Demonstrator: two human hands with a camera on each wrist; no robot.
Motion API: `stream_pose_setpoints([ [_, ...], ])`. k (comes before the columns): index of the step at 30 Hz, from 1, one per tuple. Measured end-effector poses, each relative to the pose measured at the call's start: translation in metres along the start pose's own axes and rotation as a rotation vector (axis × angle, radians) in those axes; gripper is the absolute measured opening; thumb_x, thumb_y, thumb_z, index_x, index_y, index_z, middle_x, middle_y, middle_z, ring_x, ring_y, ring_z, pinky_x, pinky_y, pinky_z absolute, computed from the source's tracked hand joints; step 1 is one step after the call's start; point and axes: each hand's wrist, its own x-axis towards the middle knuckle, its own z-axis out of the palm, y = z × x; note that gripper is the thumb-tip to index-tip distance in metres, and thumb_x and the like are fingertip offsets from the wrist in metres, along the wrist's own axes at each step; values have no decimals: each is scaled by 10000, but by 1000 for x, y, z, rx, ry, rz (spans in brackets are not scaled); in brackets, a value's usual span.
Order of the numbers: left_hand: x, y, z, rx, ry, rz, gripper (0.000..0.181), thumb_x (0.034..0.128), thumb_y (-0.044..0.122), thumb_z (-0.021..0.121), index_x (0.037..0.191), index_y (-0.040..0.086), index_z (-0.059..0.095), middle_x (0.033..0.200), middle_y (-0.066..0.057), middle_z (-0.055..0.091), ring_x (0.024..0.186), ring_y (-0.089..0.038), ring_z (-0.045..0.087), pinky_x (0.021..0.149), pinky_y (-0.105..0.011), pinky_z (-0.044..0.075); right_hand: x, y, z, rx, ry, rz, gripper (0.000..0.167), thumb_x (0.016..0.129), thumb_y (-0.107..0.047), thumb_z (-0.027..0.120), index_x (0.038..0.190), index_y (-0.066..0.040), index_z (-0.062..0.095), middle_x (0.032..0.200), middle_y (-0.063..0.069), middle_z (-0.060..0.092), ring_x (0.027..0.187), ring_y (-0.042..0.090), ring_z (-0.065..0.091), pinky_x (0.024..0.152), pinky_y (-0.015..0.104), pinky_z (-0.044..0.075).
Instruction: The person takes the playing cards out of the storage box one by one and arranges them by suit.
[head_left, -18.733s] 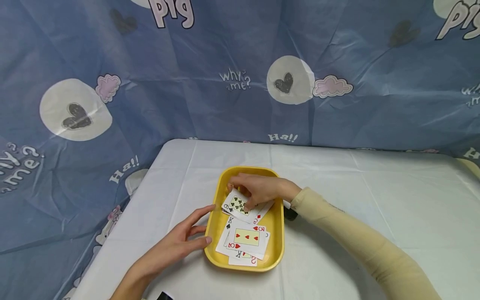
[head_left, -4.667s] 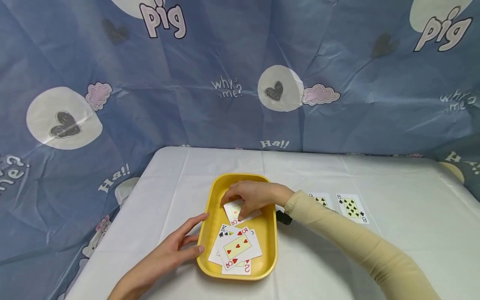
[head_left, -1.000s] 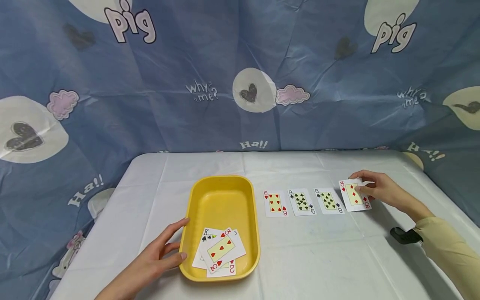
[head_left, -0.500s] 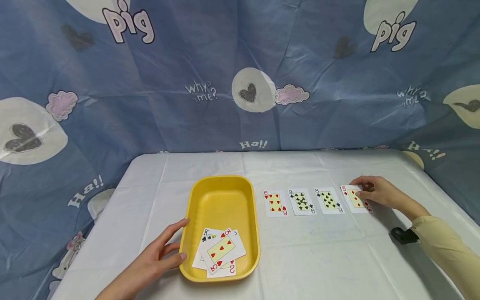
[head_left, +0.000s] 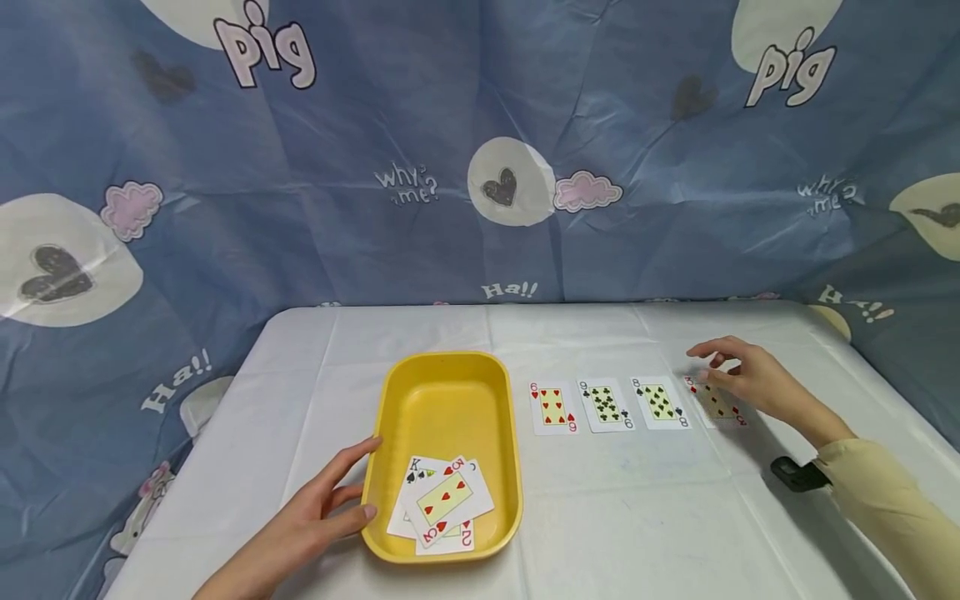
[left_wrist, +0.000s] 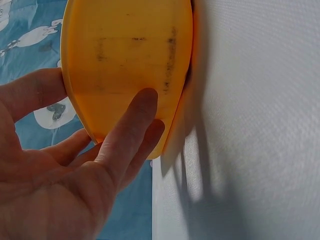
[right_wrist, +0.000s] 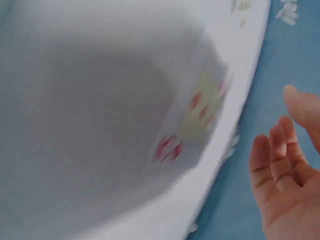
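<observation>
While the diamond card (head_left: 717,408) lies on the table (head_left: 615,508) at the right of the frame, the right hand (head_left: 761,381) hangs just above it, fingers loosely bent, holding nothing. Leftward in line lie the eight (head_left: 661,403), nine (head_left: 606,405) and six (head_left: 554,407). At lower centre, overlapping cards (head_left: 447,498) lie in the tray (head_left: 438,408); the left hand (head_left: 318,506) rests relaxed fingers against its left side. Blue cloth (head_left: 420,100) fills the upper frame.

The left hand (left_wrist: 70,182), lower left, touches a dark-smudged yellow container (left_wrist: 125,65) at upper centre; white surface (left_wrist: 265,100) fills the right.
</observation>
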Motion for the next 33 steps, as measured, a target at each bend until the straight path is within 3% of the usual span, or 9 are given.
stream_pose_setpoints([
  [5, -1, -1, -2, -17, -34, 24, 762, 907, 295, 716, 1538, 289, 289, 1541, -156, 329, 1236, -293, 528, 960, -576, 439, 11, -28, 10, 157, -10, -73, 323, 925, -9, 666, 1242, -56, 626, 1129, 187, 611, 921, 129, 592, 701, 263, 528],
  [12, -2, -2, -3, -55, -76, 70, 749, 929, 271, 692, 1547, 269, 270, 1538, -185, 328, 1262, -301, 511, 957, -507, 467, 31, -73, 30, 372, -107, -127, 343, 936, -76, 677, 1271, -88, 604, 1124, 183, 620, 984, 180, 639, 779, 270, 530],
  [18, -2, 0, -5, -67, -80, 63, 738, 933, 269, 684, 1545, 276, 272, 1489, -182, 404, 1233, -283, 534, 944, -480, 483, 50, -122, 59, 448, -178, -199, 329, 925, -113, 701, 1243, -161, 630, 1098, 35, 648, 983, 210, 632, 830, 319, 532],
  [24, -2, 0, -5, -73, -88, 89, 720, 945, 257, 665, 1547, 259, 269, 1482, -185, 413, 1221, -272, 545, 942, -459, 487, 65, -172, 92, 536, -273, -318, 314, 924, -106, 702, 1223, -180, 643, 1086, 19, 660, 971, 221, 620, 828, 353, 533],
  [29, -2, -3, -4, -73, -83, 91, 716, 947, 254, 662, 1547, 257, 272, 1471, -181, 429, 1219, -274, 545, 955, -481, 475, 76, -208, 115, 585, -402, -372, 322, 919, -83, 702, 1220, -182, 646, 1111, 1, 657, 1013, 203, 610, 845, 356, 528],
  [33, -2, -4, -4, -71, -83, 98, 714, 946, 249, 663, 1545, 262, 274, 1470, -180, 433, 1228, -279, 541, 965, -498, 462, 83, -228, 133, 599, -547, -401, 333, 920, -99, 703, 1245, -106, 630, 1167, 70, 643, 1032, 210, 603, 881, 362, 521],
])
